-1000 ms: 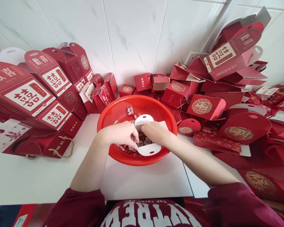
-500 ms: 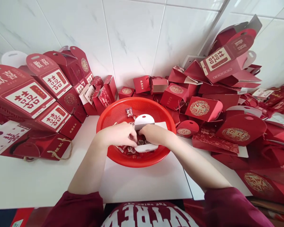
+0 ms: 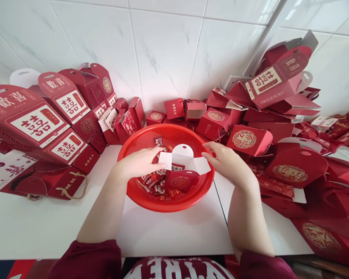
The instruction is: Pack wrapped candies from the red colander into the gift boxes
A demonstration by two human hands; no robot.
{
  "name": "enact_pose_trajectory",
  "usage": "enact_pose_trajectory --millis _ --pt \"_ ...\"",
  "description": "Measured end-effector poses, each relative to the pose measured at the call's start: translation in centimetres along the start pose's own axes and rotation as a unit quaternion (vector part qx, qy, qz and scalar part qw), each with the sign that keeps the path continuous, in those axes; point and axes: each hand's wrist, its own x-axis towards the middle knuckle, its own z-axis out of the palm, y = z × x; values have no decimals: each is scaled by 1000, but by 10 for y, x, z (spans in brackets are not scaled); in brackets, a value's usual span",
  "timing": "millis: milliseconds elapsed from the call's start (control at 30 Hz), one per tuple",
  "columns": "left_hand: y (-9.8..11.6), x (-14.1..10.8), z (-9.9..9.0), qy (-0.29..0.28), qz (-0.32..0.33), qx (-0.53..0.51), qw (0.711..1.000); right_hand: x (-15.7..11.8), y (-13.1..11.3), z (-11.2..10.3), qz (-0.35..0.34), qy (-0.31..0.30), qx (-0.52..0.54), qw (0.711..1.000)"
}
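Observation:
A small red box [image 3: 182, 181] with its white-lined flaps spread stands in the red plastic basket [image 3: 168, 208]. Wrapped sweets show inside the box, and more red sweets [image 3: 154, 183] lie in the basket to its left. My left hand [image 3: 144, 162] is at the box's left flap, thumb and fingers apart, with its fingertips over the sweets. On the other side, my right hand [image 3: 225, 159] is open at the basket's right rim, its thumb beside the right flap.
Red gift boxes [image 3: 36, 120] are stacked on the left of the white table [image 3: 174, 232]. A loose heap of red boxes [image 3: 244, 140] fills the right side. Small boxes [image 3: 174, 108] line the tiled wall [image 3: 163, 50] behind the basket.
My right hand has come out of the box and moved right to the basket rim. My left hand has shifted left. The box now stands more upright, its flaps spread and red front showing.

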Motion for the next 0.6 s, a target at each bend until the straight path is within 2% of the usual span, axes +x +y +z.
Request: enact_pose_trajectory --millis 67,200,300,400,533,600 --pt "1 2 1 1 21 -35 999 3 4 3 11 -46 2 999" --pt "11 3 -1 50 72 -105 991 8 4 6 12 -95 26 995" --pt "19 2 -4 42 91 -118 988 9 0 7 -54 -100 53 992" --pt "24 -1 -9 8 125 -85 988 8 -5 7 -140 -81 95 982" --pt "26 -8 -16 -50 139 -70 987 4 -10 4 -189 -71 150 968" --pt "26 -9 -18 -22 115 -68 991 3 -11 3 -203 -78 165 962"
